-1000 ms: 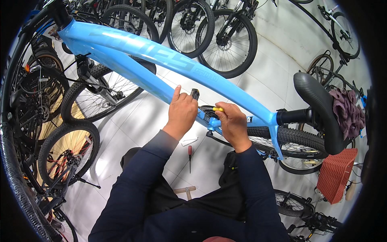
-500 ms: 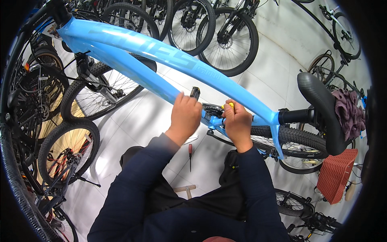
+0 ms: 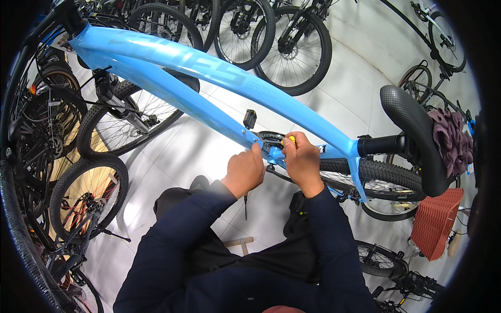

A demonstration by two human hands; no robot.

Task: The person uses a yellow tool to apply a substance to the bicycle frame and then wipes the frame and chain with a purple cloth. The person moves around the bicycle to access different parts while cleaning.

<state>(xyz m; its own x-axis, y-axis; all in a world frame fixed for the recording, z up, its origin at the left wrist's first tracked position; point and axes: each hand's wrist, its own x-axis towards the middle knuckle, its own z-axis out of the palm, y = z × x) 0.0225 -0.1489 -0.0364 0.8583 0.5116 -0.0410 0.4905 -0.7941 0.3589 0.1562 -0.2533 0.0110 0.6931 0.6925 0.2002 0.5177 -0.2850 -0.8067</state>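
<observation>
Both hands [image 3: 274,167] lower now, yellow-handled tool [image 3: 290,140] above right fingers, against blue frame [image 3: 209,68]

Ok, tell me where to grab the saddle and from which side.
Grip the saddle by its narrow nose, coming from above. It is bare and sticks out free, while the wide rear is draped with a purple rag and the seatpost runs beneath it.

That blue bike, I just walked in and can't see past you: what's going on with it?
A person in a dark blue top is working at the lower tube of the blue bike frame, near the crank. The left hand presses against the tube by its bolts. The right hand holds a yellow-handled tool at the same spot. A screwdriver lies on the tiled floor below, and other bikes stand all around.
</observation>
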